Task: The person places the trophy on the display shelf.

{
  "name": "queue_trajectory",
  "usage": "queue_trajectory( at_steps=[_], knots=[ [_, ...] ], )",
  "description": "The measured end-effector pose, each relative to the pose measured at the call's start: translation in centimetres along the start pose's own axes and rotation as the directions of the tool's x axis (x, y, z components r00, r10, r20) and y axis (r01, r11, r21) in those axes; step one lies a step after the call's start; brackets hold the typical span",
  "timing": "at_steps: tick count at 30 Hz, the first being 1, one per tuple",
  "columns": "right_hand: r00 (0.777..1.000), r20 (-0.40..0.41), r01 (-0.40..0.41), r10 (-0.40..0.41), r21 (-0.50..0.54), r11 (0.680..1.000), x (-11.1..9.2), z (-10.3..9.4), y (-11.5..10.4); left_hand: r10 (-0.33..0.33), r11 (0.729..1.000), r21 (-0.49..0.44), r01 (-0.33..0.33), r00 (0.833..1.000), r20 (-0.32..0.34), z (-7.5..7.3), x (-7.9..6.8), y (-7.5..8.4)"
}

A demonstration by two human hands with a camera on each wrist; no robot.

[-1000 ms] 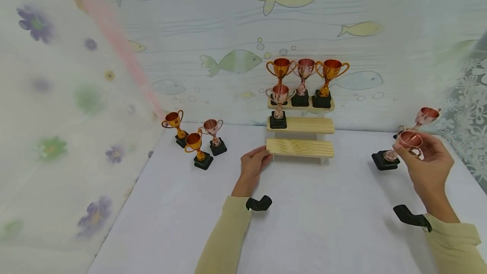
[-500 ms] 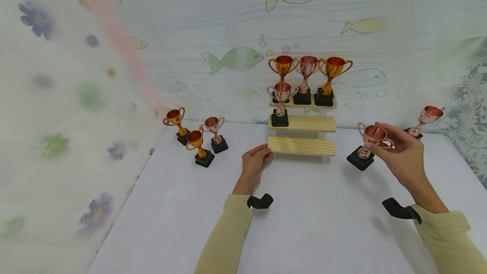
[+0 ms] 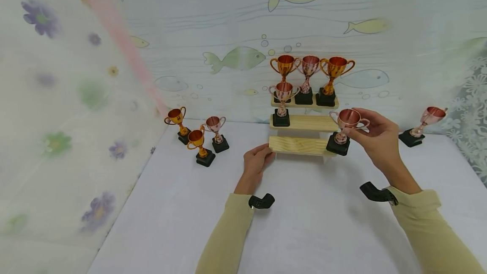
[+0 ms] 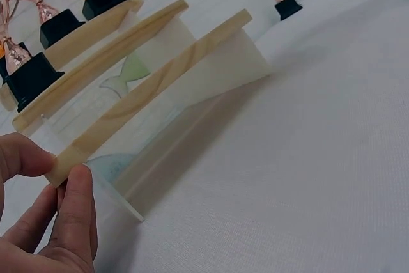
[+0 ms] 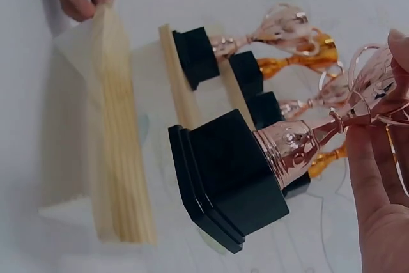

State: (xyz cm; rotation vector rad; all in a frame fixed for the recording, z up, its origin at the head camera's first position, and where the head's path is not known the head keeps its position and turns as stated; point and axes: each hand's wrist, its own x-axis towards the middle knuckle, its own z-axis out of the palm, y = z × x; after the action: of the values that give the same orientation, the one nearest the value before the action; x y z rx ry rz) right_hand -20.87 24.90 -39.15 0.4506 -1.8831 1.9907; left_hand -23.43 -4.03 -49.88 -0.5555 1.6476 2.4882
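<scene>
My right hand (image 3: 376, 134) grips a rose-gold trophy cup (image 3: 348, 118) by its bowl and handle. In the right wrist view the cup's black base (image 5: 223, 177) hangs in the air beside the wooden steps. My left hand (image 3: 255, 164) pinches the left end of the lowest step (image 4: 147, 91) of a three-tier wooden stand, thumb above and fingers beneath. The top tier (image 3: 316, 105) carries two gold trophies and a rose-gold one (image 3: 307, 69). Another rose-gold trophy (image 3: 281, 96) stands at the left end of the middle tier (image 3: 308, 122).
On the white table (image 3: 296, 223), two gold trophies (image 3: 201, 149) and a rose-gold trophy (image 3: 217, 132) stand at the left. One more rose-gold trophy (image 3: 422, 126) leans in view at the far right. A fish-patterned curtain (image 3: 228, 20) hangs behind the stand.
My right hand has carried the rose-gold trophy leftward from the right side to the stand's right end. My left hand keeps its hold on the lowest step.
</scene>
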Motion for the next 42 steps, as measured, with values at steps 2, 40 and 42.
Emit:
queue_trajectory(
  at_steps=[2, 40, 42],
  knots=[
    [1.0, 0.003, 0.004, -0.004, -0.002, 1.0, 0.3, 0.5, 0.1, 0.001, 1.0, 0.0, -0.001, 1.0, -0.002, 0.0, 0.0, 0.0],
    [0.998, 0.034, -0.046, 0.048, -0.055, 0.997, 6.9, 6.2, 3.8, -0.016, 1.0, -0.011, 0.015, 1.0, -0.017, 0.0, 0.0, 0.0],
    [0.998, 0.041, -0.036, 0.038, -0.056, 0.998, 7.3, 6.2, 4.1, -0.019, 1.0, -0.013, 0.019, 1.0, -0.017, 0.0, 0.1, 0.0]
  ],
)
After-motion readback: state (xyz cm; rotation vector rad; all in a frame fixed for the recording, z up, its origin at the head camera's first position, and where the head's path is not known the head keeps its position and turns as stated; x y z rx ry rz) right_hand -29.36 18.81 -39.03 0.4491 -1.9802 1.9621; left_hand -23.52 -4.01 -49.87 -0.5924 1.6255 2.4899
